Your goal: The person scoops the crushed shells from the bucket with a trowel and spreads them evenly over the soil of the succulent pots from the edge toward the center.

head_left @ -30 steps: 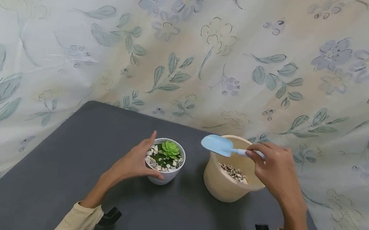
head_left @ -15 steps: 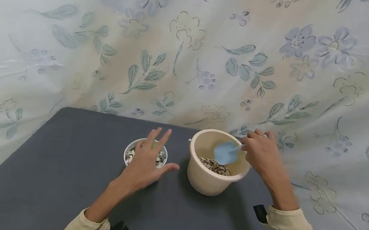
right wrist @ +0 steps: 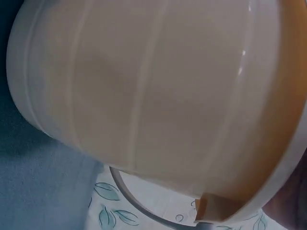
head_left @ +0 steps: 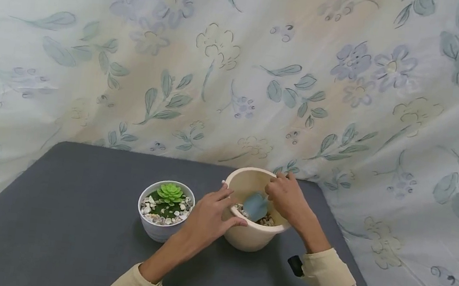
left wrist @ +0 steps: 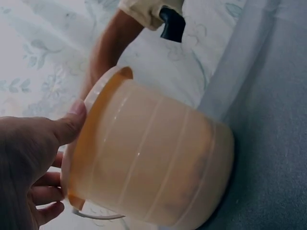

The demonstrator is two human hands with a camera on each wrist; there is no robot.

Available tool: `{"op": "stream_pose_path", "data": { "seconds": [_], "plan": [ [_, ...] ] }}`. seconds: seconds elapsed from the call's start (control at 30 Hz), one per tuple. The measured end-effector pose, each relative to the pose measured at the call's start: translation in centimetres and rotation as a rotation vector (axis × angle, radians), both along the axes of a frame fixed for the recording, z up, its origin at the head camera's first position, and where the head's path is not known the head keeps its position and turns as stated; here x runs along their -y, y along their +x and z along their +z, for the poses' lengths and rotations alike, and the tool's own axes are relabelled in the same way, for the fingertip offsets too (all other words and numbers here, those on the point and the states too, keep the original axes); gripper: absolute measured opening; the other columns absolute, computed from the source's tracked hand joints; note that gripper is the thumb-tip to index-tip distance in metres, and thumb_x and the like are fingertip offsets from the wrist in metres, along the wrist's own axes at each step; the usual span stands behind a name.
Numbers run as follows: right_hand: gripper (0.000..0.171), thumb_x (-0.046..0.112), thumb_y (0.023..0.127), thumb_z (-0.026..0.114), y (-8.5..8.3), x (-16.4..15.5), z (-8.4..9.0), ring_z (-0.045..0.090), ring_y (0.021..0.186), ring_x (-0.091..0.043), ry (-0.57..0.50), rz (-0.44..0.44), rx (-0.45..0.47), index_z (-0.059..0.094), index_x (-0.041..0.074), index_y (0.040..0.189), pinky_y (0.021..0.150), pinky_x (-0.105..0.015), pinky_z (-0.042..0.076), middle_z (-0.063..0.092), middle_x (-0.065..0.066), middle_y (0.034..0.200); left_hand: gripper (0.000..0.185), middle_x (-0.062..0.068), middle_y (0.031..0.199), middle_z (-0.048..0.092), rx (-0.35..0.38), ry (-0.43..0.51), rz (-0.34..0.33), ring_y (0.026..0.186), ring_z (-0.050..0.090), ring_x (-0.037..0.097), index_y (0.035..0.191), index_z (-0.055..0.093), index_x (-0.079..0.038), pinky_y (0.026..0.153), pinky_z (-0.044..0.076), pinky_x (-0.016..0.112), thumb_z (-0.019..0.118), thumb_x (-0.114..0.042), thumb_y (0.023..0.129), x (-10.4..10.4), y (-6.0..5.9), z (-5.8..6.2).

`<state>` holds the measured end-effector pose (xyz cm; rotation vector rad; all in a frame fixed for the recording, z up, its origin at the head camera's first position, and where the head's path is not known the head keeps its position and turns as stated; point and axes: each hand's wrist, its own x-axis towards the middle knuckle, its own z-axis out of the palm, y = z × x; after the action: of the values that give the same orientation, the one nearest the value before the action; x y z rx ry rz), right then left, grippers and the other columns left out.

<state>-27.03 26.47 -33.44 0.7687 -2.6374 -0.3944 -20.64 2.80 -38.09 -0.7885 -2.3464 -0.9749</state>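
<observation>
A cream plastic bucket (head_left: 246,240) stands upright on the dark table, with small pebbles (head_left: 266,221) at its bottom. My left hand (head_left: 209,216) holds the bucket's near left rim. In the left wrist view, the thumb (left wrist: 72,122) lies at the rim while the other fingers curl at its edge. My right hand (head_left: 288,200) reaches over the bucket's right side, gripping a light blue hand trowel (head_left: 255,206) by its handle, which is mostly hidden. Its blade points down inside the bucket, at the pebbles.
Left of the bucket stands a white pot (head_left: 158,230) with a green succulent (head_left: 170,193) and white stones. The bucket's wire handle (right wrist: 144,208) hangs at its side. A floral cloth (head_left: 221,66) rises behind the grey table (head_left: 59,218).
My left hand has left the white pot and moved right to the bucket's rim. My right hand has lowered the trowel from above the bucket into it. The head view has shifted.
</observation>
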Motion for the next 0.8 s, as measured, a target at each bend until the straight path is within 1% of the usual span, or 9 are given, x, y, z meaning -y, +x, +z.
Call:
{"op": "stream_pose_path", "data": {
  "seconds": [0.07,0.13,0.23,0.33,0.4,0.5,0.57,0.7,0.8],
  "plan": [
    [0.014,0.012,0.076,0.091,0.1,0.3,-0.2,0.060,0.072,-0.022,-0.062,-0.006,0.090,0.078,0.017,0.073,0.070,-0.039,0.042,0.070,0.001,0.071,0.046,0.018,0.134,0.072,0.002,0.014,0.011,0.134,0.063,0.041,0.112,0.079,-0.015,0.102,0.058,0.053,0.085,-0.047,0.079,0.3,0.2,-0.2],
    [0.016,0.010,0.078,0.090,0.1,0.6,-0.3,0.059,0.069,-0.018,-0.124,-0.018,0.162,0.077,0.017,0.071,0.068,-0.037,0.038,0.072,0.003,0.070,0.046,0.016,0.134,0.072,0.006,0.037,0.009,0.135,0.062,0.041,0.111,0.079,-0.015,0.104,0.057,0.052,0.085,-0.046,0.077,0.5,0.3,-0.4],
    [0.016,0.008,0.078,0.088,0.4,0.6,-0.3,0.058,0.066,-0.016,-0.191,-0.050,0.209,0.077,0.016,0.070,0.068,-0.036,0.036,0.072,0.003,0.068,0.044,0.012,0.132,0.073,0.003,0.054,-0.010,0.136,0.061,0.041,0.110,0.078,-0.015,0.106,0.057,0.050,0.085,-0.045,0.078,0.4,0.3,-0.4],
    [0.012,0.007,0.078,0.089,0.9,0.3,-0.1,0.061,0.069,-0.017,-0.224,-0.085,0.214,0.081,0.015,0.075,0.068,-0.037,0.037,0.076,0.003,0.073,0.044,0.009,0.130,0.073,-0.004,0.062,-0.030,0.138,0.060,0.040,0.110,0.078,-0.014,0.107,0.056,0.048,0.085,-0.044,0.079,0.2,0.2,-0.4],
    [0.010,0.006,0.078,0.089,1.1,0.0,0.0,0.063,0.071,-0.018,-0.243,-0.096,0.225,0.082,0.014,0.079,0.069,-0.037,0.037,0.078,0.002,0.076,0.045,0.011,0.129,0.074,-0.016,0.066,-0.032,0.137,0.061,0.040,0.111,0.078,-0.013,0.106,0.056,0.048,0.086,-0.043,0.078,0.0,0.1,-0.5],
    [0.008,0.007,0.080,0.088,1.5,-0.4,0.2,0.065,0.073,-0.019,-0.270,-0.090,0.230,0.084,0.013,0.084,0.069,-0.036,0.038,0.079,0.001,0.081,0.049,0.013,0.130,0.074,-0.021,0.067,-0.021,0.136,0.062,0.040,0.113,0.079,-0.010,0.104,0.057,0.049,0.087,-0.042,0.077,-0.1,0.2,-0.5],
    [0.007,0.007,0.081,0.087,1.7,-0.7,0.5,0.066,0.071,-0.019,-0.291,-0.079,0.211,0.084,0.012,0.084,0.068,-0.036,0.041,0.080,0.000,0.081,0.050,0.015,0.130,0.073,-0.024,0.065,-0.018,0.136,0.062,0.041,0.114,0.080,-0.009,0.103,0.058,0.048,0.087,-0.041,0.077,-0.2,0.1,-0.6],
    [0.006,0.006,0.084,0.085,2.1,-1.3,1.1,0.065,0.065,-0.016,-0.352,-0.067,0.161,0.084,0.012,0.083,0.063,-0.034,0.049,0.080,-0.001,0.080,0.051,0.013,0.130,0.073,-0.013,0.066,-0.014,0.137,0.061,0.039,0.117,0.080,-0.009,0.104,0.058,0.047,0.087,-0.040,0.077,-0.1,0.0,-0.7],
    [0.008,0.004,0.087,0.082,2.3,-1.7,1.5,0.060,0.062,-0.012,-0.427,-0.075,0.193,0.084,0.012,0.085,0.059,-0.031,0.046,0.080,-0.001,0.081,0.053,0.013,0.133,0.072,0.015,0.080,-0.010,0.139,0.060,0.038,0.119,0.079,-0.008,0.106,0.057,0.047,0.088,-0.040,0.077,0.2,0.1,-0.8]
  ]
}}
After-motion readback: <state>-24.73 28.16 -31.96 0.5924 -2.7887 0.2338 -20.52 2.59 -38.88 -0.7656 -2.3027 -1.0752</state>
